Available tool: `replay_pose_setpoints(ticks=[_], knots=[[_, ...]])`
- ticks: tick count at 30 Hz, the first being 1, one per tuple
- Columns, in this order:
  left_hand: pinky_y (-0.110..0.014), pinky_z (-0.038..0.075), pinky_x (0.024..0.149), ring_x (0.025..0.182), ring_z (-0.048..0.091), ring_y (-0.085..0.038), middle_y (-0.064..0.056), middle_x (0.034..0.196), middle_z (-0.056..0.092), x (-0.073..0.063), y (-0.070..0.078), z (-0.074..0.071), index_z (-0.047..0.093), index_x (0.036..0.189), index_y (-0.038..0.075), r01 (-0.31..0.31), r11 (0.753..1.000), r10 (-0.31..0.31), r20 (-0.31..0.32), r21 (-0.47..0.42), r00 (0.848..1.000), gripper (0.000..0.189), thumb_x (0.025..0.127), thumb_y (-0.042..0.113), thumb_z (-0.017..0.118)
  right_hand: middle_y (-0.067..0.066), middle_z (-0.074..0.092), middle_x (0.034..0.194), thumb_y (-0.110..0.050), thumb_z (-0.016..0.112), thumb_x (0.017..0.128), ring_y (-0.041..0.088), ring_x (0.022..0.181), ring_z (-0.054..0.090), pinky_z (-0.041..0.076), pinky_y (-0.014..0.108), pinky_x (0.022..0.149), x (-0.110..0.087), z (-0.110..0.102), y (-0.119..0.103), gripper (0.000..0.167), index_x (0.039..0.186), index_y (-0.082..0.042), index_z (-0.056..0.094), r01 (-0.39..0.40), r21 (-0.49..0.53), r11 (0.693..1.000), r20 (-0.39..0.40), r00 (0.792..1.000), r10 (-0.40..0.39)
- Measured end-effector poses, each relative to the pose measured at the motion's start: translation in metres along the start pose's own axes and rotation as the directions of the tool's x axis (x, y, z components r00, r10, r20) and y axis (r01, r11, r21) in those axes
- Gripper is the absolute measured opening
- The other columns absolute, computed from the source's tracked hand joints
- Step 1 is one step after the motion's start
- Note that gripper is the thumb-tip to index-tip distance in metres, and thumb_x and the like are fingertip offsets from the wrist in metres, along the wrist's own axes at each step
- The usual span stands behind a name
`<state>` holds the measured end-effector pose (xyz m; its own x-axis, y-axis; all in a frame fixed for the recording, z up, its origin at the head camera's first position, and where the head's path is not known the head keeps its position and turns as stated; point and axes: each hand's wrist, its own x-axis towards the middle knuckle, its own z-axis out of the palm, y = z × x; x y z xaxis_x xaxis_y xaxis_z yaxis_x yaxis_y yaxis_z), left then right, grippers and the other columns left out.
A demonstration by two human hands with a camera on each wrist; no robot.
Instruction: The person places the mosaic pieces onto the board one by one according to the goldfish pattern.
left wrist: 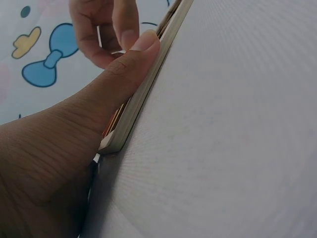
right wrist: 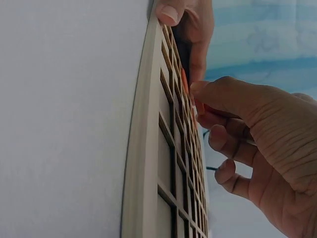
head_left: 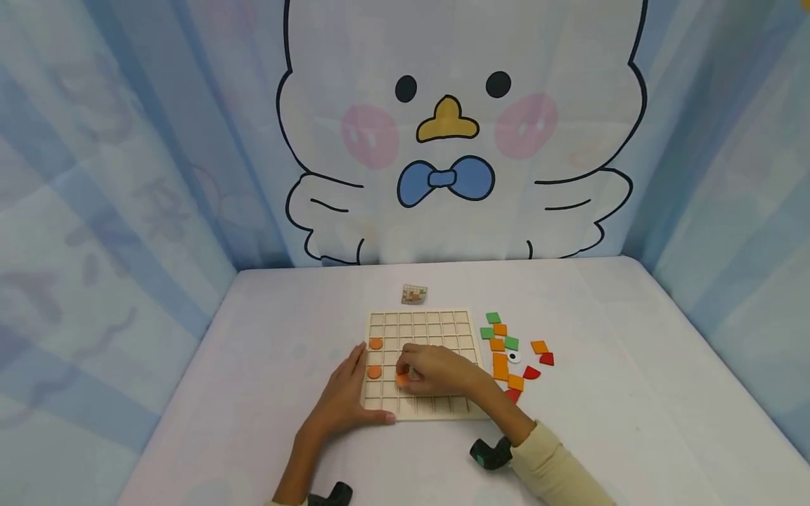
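A pale wooden grid board (head_left: 436, 410) lies flat on the table. My left hand (head_left: 342, 397) rests at its near left corner, fingers along the left side and thumb pressed on the front edge. My right hand (head_left: 439, 371) is over the middle left of the board. Its thumb and index finger pinch a small orange piece (right wrist: 199, 106), held at the grid surface and partly hidden by the fingertips. Two round orange pieces (head_left: 376, 343) sit in the grid's left column, one nearer me than the other.
Right of the board lie several loose tiles: green ones (head_left: 493, 318), orange ones (head_left: 500, 365), red quarter-rounds (head_left: 531, 373) and a white eye disc (head_left: 514, 357). A small picture card (head_left: 414, 294) lies behind the board. A printed curtain (head_left: 449, 232) hangs beyond the table.
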<state>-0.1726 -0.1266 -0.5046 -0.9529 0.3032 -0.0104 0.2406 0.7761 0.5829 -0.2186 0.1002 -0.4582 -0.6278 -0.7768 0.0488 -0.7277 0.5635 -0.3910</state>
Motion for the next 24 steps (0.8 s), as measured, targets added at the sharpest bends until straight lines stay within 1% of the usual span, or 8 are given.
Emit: replay_pose_setpoints(ticks=[4,8,13,18,24], knots=[[-0.054,0.026,0.118,0.15,0.018,-0.034,-0.01,0.166,0.007,-0.001,-0.001,0.001,0.01,0.157,0.006,0.008,1.0,-0.008,0.018,0.001,1.0,0.138,0.059,0.076,0.076,-0.005,0.062,0.099,-0.027,0.065,0.094,0.001,0.068,0.047,0.044,0.012,0.063,0.006,0.007,-0.005,0.017,0.104,-0.014,0.069,0.024,-0.002,1.0,0.02,1.0,-0.024],[-0.055,0.027,0.117,0.149,0.019,-0.035,-0.01,0.166,0.007,-0.001,-0.002,0.001,0.011,0.157,0.005,0.001,1.0,-0.001,0.01,-0.001,1.0,0.137,0.059,0.075,0.077,-0.004,0.063,0.098,-0.028,0.065,0.095,0.001,0.073,0.05,0.047,0.012,0.069,0.011,0.011,-0.008,0.018,0.104,-0.013,0.07,0.043,-0.038,0.998,0.024,0.999,-0.042],[-0.055,0.026,0.117,0.15,0.018,-0.034,-0.01,0.166,0.007,-0.001,-0.001,-0.001,0.011,0.157,0.005,0.002,1.0,-0.002,0.013,0.002,1.0,0.137,0.059,0.074,0.077,-0.004,0.063,0.099,-0.03,0.066,0.094,0.002,0.077,0.052,0.05,0.015,0.075,0.014,0.014,-0.01,0.021,0.106,-0.013,0.07,0.024,-0.055,0.998,0.04,0.999,-0.021],[-0.055,0.027,0.117,0.15,0.019,-0.034,-0.01,0.166,0.008,0.0,-0.001,0.0,0.013,0.157,0.005,0.008,1.0,-0.008,0.005,0.005,1.0,0.137,0.058,0.076,0.077,-0.004,0.062,0.102,-0.03,0.066,0.094,0.002,0.08,0.053,0.051,0.016,0.077,0.017,0.017,-0.011,0.023,0.107,-0.012,0.069,0.007,-0.045,0.999,0.061,0.998,-0.004],[-0.056,0.026,0.117,0.15,0.018,-0.035,-0.009,0.166,0.006,0.0,-0.002,0.0,0.012,0.157,0.006,0.009,1.0,-0.01,0.01,0.01,1.0,0.136,0.059,0.076,0.076,-0.003,0.062,0.102,-0.03,0.066,0.094,0.002,0.082,0.053,0.051,0.016,0.08,0.017,0.016,-0.013,0.025,0.109,-0.011,0.069,-0.003,-0.029,1.0,0.073,0.997,0.005]])
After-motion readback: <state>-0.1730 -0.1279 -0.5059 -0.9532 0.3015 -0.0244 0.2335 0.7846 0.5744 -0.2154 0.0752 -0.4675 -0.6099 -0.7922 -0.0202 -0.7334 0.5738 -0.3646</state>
